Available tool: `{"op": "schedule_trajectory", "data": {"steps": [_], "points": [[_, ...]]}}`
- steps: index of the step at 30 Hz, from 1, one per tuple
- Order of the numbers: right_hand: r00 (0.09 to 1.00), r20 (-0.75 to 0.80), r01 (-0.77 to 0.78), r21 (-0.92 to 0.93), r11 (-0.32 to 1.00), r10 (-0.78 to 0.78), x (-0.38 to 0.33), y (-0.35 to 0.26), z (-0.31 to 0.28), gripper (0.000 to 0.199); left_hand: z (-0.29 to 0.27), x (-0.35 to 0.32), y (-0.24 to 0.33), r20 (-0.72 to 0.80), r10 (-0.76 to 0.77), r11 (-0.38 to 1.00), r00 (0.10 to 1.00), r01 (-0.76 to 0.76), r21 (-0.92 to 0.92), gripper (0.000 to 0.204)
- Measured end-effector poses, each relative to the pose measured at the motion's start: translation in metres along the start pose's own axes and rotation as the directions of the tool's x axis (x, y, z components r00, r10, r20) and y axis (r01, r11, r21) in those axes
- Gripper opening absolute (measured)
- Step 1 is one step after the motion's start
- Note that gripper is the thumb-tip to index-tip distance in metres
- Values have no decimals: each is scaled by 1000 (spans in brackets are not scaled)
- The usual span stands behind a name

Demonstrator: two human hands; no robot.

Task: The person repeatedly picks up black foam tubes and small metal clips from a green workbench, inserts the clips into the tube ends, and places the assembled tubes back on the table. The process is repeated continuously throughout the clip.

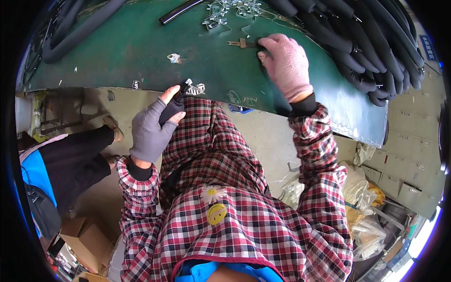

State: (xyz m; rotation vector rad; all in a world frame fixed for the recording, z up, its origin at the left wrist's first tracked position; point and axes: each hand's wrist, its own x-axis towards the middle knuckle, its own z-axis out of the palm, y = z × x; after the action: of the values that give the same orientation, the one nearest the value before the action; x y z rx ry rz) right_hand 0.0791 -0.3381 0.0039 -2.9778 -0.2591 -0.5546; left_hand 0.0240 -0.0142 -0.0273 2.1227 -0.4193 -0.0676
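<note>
My left hand (152, 127), in a grey glove with bare fingertips, is closed around a black foam-covered tube (172, 109) just off the bench's near edge. A narrow black end sticks up past the fingers; the tube's remaining length is hidden. Over the green bench, my right hand (286, 63) wears a pink glove and has its fingers curled at the right end of a small brownish metal caliper (242, 43). The caliper's sliding block and left end show; its right end runs under the fingertips.
Bent metal clips (232, 14) lie heaped at the bench's far side, beside a black tube (181, 11). Black foam-covered tubes (361, 47) pile up at the right, with more (80, 35) at the far left. Another person (70, 164) is at the left, near a cardboard box (89, 244).
</note>
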Motion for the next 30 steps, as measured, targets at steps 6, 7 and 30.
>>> {"op": "schedule_trajectory", "data": {"steps": [6,7,30], "points": [[876,452,100,168,981,-167,20,7,-26,13,-10,2,1,67,-37,999,997,35,39,54],[836,517,101,183,978,-183,21,3,-33,14,-10,2,1,67,-34,999,997,32,39,54],[808,357,98,703,704,-469,34,-32,-19,15,-23,8,14,191,-92,995,977,99,-24,54]]}}
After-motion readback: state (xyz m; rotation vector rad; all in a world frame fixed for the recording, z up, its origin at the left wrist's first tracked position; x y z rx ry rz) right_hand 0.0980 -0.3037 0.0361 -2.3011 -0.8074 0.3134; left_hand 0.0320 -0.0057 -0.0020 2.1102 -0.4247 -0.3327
